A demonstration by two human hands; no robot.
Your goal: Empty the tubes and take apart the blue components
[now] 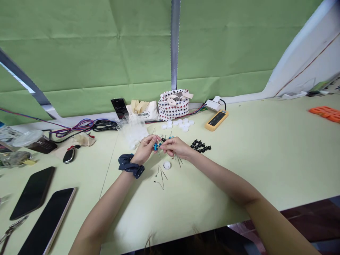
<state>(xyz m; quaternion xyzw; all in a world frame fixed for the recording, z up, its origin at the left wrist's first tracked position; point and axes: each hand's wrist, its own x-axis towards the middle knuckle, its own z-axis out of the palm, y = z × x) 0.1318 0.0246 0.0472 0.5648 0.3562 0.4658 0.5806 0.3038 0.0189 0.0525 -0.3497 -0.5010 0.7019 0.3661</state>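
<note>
My left hand [145, 148] and my right hand [175, 146] meet over the middle of the pale green table [265, 152], both with fingers pinched on a small blue part [155, 146] with thin metal wires. A dark blue scrunchie [130, 165] sits on my left wrist. Just below my hands lie bent metal wires [160, 177] and a small white round cap [166, 165]. A pile of black bead-like parts [200, 146] lies right of my right hand.
Several white caps [180, 124], a clear plastic bag [132, 130], a patterned pouch [174, 104], a yellow power strip [216, 120] and cables [79, 125] lie behind. Two phones [39, 209], a car key [69, 155] and pliers [10, 232] lie left. An orange tray [325, 112] is far right.
</note>
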